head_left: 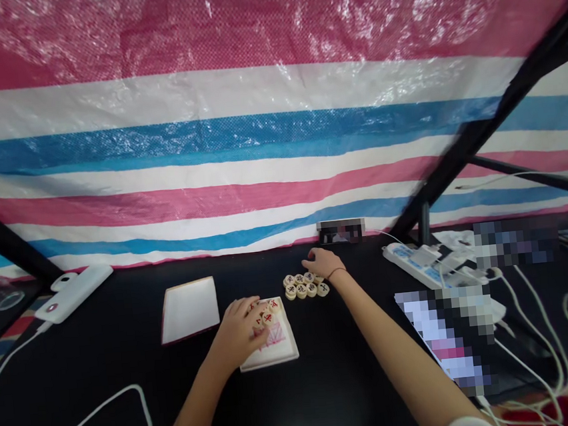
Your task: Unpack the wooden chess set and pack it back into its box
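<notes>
My left hand (238,331) lies over a shallow white box tray (291,346), fingers spread and thumb apart. Round cream Chinese chess pieces with red characters (268,317) sit in the tray beside its fingers, some partly hidden by them. A pink-lined paper lies on the tray's bottom. To the right, Chinese chess pieces with dark characters (301,291) stand in two short rows on the black table. My right hand (323,263) is at the back right of these rows, fingers bent loosely and slightly apart, covering part of the back row.
A white-lined box lid (189,309) lies left of the tray. A white charger-like device (77,293) with a cable is at far left. Right stand a power strip (414,264), a blurred screen (442,345) and loose cables. A striped sheet (212,200) hangs behind the table.
</notes>
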A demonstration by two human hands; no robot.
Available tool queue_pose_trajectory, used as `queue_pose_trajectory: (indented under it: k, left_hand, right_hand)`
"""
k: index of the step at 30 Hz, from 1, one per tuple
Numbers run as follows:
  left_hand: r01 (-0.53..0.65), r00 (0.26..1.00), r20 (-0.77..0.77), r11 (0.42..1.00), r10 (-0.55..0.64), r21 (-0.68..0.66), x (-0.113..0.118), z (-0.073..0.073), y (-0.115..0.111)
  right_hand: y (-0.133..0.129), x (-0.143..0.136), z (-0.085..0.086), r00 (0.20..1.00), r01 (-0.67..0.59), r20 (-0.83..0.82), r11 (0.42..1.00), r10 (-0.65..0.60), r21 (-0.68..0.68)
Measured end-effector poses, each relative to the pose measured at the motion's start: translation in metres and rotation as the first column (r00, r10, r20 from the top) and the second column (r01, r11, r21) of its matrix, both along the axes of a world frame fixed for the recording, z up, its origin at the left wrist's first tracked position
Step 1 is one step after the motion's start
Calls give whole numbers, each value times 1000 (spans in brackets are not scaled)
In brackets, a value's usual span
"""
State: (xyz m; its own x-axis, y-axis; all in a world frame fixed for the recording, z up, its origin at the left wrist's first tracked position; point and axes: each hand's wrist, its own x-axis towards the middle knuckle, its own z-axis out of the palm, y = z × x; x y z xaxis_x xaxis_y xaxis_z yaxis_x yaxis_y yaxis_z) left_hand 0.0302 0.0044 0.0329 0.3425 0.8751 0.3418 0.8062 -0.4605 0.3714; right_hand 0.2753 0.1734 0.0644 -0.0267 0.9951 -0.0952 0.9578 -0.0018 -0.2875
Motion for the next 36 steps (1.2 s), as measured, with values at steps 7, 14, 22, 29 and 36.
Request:
queue_pose_trajectory:
  k: [7,14,22,29,36]
  left_hand:
    - [6,1000,-20,1000,-7,-24,-2,1,-1]
    - [-104,992,93,979,89,174,-1,4,1]
    - [-119,962,258,986,86,116,8,-2,-1]
    - [-145,938,327,988,118,60,6,3,-2]
    - [-194,921,358,978,155,77,4,2,-2]
  right_hand:
    - [4,-2,-2,999,37,-16,997,-38,-67]
    - [-28,-12,20,978,-4,-207,996,22,90]
    - [-119,-75,3,388,-273,-908,961,155,48]
    - [-122,-81,-9,216,-265,-974,964,68,8]
    - [-118,-71,-17,107,-146,-994,989,-1,-17]
